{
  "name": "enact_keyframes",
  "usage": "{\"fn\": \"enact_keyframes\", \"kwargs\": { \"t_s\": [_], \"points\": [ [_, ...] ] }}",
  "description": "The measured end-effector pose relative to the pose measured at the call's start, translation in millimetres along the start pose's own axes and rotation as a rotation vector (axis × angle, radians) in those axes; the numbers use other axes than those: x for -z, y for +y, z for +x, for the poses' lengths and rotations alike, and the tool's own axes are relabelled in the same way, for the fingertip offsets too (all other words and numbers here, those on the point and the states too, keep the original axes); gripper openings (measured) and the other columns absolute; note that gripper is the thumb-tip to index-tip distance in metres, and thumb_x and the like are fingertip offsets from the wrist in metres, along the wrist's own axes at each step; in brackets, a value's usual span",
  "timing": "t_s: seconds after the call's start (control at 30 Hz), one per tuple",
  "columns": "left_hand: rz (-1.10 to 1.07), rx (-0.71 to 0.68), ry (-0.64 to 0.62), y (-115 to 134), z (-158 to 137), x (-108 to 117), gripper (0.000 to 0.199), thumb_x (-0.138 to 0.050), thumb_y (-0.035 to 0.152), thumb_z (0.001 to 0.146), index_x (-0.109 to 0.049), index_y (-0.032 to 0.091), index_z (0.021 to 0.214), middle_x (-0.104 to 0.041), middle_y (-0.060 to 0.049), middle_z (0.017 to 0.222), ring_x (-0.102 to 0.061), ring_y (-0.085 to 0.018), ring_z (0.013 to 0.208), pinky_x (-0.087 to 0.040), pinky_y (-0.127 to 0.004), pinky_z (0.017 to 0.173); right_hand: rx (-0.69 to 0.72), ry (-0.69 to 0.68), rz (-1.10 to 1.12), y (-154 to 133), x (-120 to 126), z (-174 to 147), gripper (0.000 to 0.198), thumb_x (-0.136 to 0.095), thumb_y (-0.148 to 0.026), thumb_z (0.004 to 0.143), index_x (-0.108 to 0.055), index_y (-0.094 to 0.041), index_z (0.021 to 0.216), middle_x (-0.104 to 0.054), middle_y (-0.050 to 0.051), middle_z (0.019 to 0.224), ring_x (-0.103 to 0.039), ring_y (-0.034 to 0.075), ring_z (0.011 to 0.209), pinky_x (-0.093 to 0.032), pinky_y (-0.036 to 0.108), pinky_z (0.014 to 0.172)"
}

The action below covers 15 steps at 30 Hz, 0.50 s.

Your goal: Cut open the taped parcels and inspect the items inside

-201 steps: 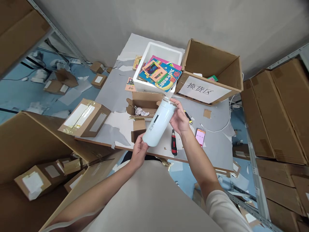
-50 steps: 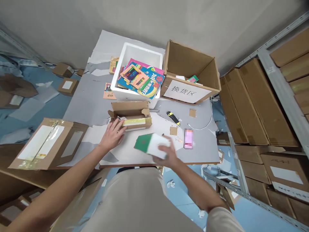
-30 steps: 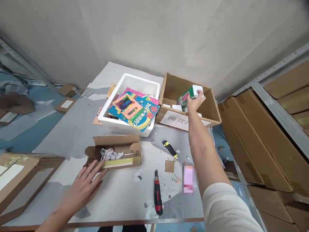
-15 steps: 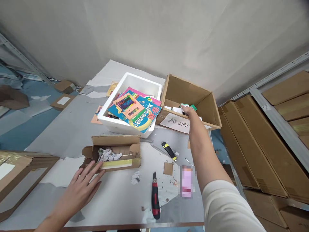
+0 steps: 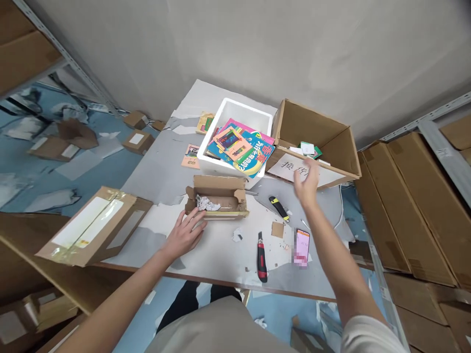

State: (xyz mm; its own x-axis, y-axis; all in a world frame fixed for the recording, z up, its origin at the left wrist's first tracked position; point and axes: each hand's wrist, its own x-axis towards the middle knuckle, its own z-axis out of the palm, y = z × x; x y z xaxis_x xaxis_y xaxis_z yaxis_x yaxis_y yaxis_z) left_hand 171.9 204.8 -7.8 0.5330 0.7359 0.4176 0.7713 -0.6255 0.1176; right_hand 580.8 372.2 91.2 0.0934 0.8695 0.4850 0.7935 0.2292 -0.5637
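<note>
My left hand (image 5: 187,233) lies with fingers spread against the front side of a small opened cardboard box (image 5: 221,183). Crumpled paper (image 5: 209,204) sits inside that box, toward its left end. My right hand (image 5: 307,184) hovers before the larger cardboard box (image 5: 312,120), over the handwritten white label on its front. Motion blurs its fingertips, but thumb and fingers look apart and I see nothing between them. Small white and green packs (image 5: 308,149) lie in the larger box.
A white foam box (image 5: 235,166) holds several books (image 5: 253,154). In front lie a red-black cutter (image 5: 261,260), a yellow-black cutter (image 5: 278,208), a cardboard scrap (image 5: 277,229) and a phone (image 5: 302,245). A taped carton (image 5: 95,225) stands at left; stacked cartons (image 5: 408,196) at right.
My right hand has come out of the larger box toward me. My left hand stays at the small box. The camera view has shifted, showing more of the floor and table edge.
</note>
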Motion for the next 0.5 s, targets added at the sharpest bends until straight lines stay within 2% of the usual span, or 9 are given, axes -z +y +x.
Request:
{"fn": "enact_keyframes", "kwargs": {
  "t_s": [0.07,0.13,0.2,0.27,0.33,0.4,0.47,0.5],
  "points": [
    [-0.019,-0.01,0.039,1.8,-1.7,-0.2,0.022,-0.056,0.014,0.083,-0.065,0.021,0.101,-0.064,-0.013,0.123,-0.046,-0.031,0.131,-0.024,-0.059,0.111,-0.104,-0.205,0.141,-20.4,-21.0,-65.9,0.047,-0.052,-0.05,0.083,-0.054,-0.019,0.118,-0.055,0.015,0.125,-0.049,0.028,0.12,-0.033,0.05,0.107],
    [-0.039,-0.018,0.068,4.8,-5.7,0.5,0.019,-0.056,0.015,0.082,-0.065,0.022,0.098,-0.066,-0.011,0.117,-0.05,-0.03,0.127,-0.022,-0.059,0.111,-0.385,-0.391,0.281,-35.7,-47.5,-117.7,0.055,-0.053,-0.059,0.08,-0.056,-0.019,0.118,-0.057,0.016,0.125,-0.051,0.029,0.119,-0.036,0.05,0.105],
    [-0.08,-0.02,0.083,8.2,-14.6,2.5,0.017,-0.057,0.016,0.082,-0.064,0.022,0.096,-0.066,-0.01,0.115,-0.051,-0.03,0.126,-0.023,-0.058,0.111,-0.757,-0.486,0.457,-48.2,-71.0,-148.7,0.061,-0.043,-0.067,0.082,-0.056,-0.023,0.122,-0.053,0.015,0.135,-0.048,0.03,0.125,-0.039,0.051,0.102],
    [-0.156,0.014,0.111,9.7,-28.6,4.4,0.018,-0.06,0.018,0.081,-0.062,0.023,0.098,-0.064,-0.011,0.116,-0.05,-0.03,0.126,-0.025,-0.057,0.111,-1.017,-0.562,0.598,-60.1,-86.6,-161.9,0.059,-0.041,-0.068,0.083,-0.054,-0.028,0.125,-0.047,0.011,0.143,-0.043,0.029,0.131,-0.038,0.053,0.102],
    [-0.268,0.159,0.151,6.4,-43.7,3.5,0.027,-0.063,0.024,0.079,-0.059,0.021,0.105,-0.06,-0.013,0.121,-0.049,-0.031,0.126,-0.03,-0.055,0.11,-1.103,-0.622,0.656,-71.3,-94.2,-166.0,0.052,-0.051,-0.061,0.081,-0.054,-0.031,0.124,-0.047,0.006,0.144,-0.041,0.028,0.133,-0.033,0.055,0.104],
    [-0.401,0.417,0.138,-3.1,-53.9,-3.2,0.046,-0.066,0.032,0.076,-0.052,0.018,0.117,-0.054,-0.017,0.126,-0.049,-0.032,0.125,-0.037,-0.053,0.105,-1.107,-0.64,0.652,-80.1,-96.9,-169.4,0.047,-0.062,-0.048,0.077,-0.056,-0.032,0.12,-0.051,0.002,0.141,-0.043,0.027,0.131,-0.029,0.057,0.107],
    [-0.547,0.642,0.031,-16.6,-54.4,-16.5,0.072,-0.073,0.041,0.068,-0.044,0.014,0.128,-0.051,-0.02,0.129,-0.05,-0.034,0.123,-0.042,-0.051,0.101,-1.114,-0.621,0.661,-85.5,-98.3,-176.5,0.047,-0.065,-0.041,0.074,-0.056,-0.033,0.119,-0.055,0.001,0.137,-0.047,0.026,0.127,-0.029,0.057,0.106],
    [-0.622,0.703,-0.036,-23.3,-51.0,-25.0,0.083,-0.077,0.044,0.061,-0.042,0.014,0.13,-0.051,-0.02,0.129,-0.051,-0.035,0.122,-0.043,-0.051,0.1,-1.115,-0.597,0.674,-86.9,-99.0,-181.4,0.048,-0.065,-0.041,0.073,-0.056,-0.033,0.119,-0.056,0.001,0.136,-0.049,0.026,0.125,-0.031,0.056,0.106]
  ]
}}
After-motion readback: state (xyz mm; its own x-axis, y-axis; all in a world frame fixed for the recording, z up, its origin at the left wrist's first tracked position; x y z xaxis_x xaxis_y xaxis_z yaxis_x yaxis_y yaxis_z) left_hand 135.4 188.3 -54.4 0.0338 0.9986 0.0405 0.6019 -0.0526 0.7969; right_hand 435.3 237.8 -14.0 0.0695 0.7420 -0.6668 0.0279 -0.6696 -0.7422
